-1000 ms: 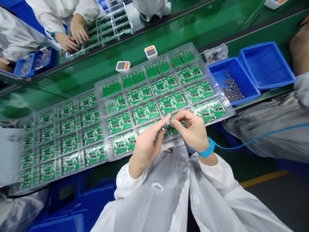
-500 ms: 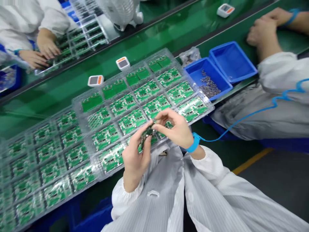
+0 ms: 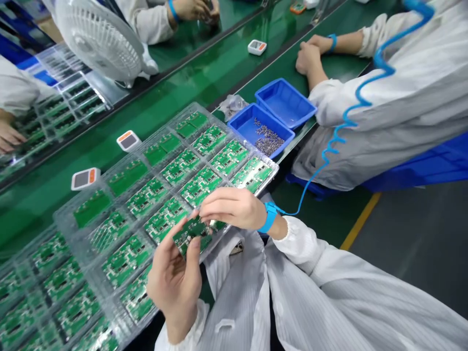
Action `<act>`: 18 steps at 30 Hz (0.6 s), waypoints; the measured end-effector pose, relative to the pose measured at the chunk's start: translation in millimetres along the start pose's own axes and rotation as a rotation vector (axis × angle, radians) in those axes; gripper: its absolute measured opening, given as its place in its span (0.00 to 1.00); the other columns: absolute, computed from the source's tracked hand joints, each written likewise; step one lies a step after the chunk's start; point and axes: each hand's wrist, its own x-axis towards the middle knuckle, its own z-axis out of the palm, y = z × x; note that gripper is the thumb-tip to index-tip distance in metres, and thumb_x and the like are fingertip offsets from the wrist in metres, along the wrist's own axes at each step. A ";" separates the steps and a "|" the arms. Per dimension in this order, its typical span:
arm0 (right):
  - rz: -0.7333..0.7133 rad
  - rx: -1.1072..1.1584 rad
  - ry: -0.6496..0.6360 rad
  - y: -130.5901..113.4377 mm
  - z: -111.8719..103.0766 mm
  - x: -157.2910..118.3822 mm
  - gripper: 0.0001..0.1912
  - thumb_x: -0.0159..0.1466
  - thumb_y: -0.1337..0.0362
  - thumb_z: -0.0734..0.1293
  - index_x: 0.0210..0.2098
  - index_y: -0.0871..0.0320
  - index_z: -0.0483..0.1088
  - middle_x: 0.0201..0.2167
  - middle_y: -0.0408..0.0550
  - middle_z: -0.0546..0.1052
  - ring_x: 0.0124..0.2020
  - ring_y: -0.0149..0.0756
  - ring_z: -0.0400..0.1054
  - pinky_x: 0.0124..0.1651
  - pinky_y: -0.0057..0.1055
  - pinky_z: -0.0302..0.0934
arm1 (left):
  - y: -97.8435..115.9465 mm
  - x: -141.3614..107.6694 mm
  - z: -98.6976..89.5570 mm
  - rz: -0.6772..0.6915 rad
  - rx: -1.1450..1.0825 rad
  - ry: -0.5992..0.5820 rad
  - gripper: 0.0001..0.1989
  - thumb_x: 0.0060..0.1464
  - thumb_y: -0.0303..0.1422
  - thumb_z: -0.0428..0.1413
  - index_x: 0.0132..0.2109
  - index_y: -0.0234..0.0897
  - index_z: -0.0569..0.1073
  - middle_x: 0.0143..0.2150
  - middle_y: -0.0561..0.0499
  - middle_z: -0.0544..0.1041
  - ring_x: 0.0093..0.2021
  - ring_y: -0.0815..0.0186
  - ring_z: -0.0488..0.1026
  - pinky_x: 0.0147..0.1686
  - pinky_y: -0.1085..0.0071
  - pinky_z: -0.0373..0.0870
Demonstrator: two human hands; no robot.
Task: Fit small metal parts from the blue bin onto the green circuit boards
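Note:
A green circuit board (image 3: pixel 193 233) is gripped between the thumb and fingers of my left hand (image 3: pixel 175 273), its face turned up. My right hand (image 3: pixel 236 208), with a blue wrist strap, is at the board's right end, fingers bent over it and partly hiding it. Whether those fingers pinch a small part cannot be made out. Both hands are above the near edge of a clear plastic tray (image 3: pixel 78 243) with green boards in its compartments. Small metal parts (image 3: pixel 269 141) lie in a blue bin (image 3: pixel 239 122) beyond the tray's right end.
A second blue bin (image 3: pixel 285 100) and a plastic bag (image 3: pixel 233 105) adjoin the first. Two white-orange devices (image 3: pixel 127 141) lie behind the tray. A white fan (image 3: pixel 100 41) stands across the bench. At right, a co-worker's clasped hands (image 3: pixel 310 57) rest near a coiled blue cord (image 3: pixel 351 117).
The view has shifted to the right. The held board has come into clearer view, lying flatter, and my right hand's fingers are straighter and closer together over its end.

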 end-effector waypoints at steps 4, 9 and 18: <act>-0.036 0.049 0.100 -0.9 0.0 -4.2 0.05 0.79 0.65 0.72 0.49 0.56 0.82 0.48 0.49 0.86 0.51 0.34 0.84 0.60 0.31 0.81 | 1.6 3.0 6.1 0.015 0.003 -0.020 0.23 0.68 0.29 0.69 0.67 0.49 0.83 0.49 0.53 0.89 0.38 0.68 0.87 0.37 0.77 0.85; 0.007 0.021 0.088 -4.5 -27.9 -6.3 0.05 0.78 0.63 0.74 0.50 0.55 0.84 0.50 0.49 0.87 0.51 0.35 0.84 0.59 0.33 0.81 | 3.8 8.1 20.6 0.015 -0.010 -0.057 0.22 0.70 0.30 0.67 0.68 0.48 0.82 0.56 0.49 0.89 0.50 0.62 0.90 0.46 0.72 0.88; 0.812 -0.821 0.088 99.6 -270.6 25.0 0.08 0.66 0.76 0.80 0.31 0.66 0.82 0.29 0.45 0.82 0.32 0.26 0.74 0.48 0.26 0.69 | 8.1 10.6 12.1 0.078 -0.038 -0.039 0.23 0.69 0.28 0.66 0.68 0.49 0.82 0.53 0.49 0.90 0.44 0.62 0.89 0.33 0.73 0.85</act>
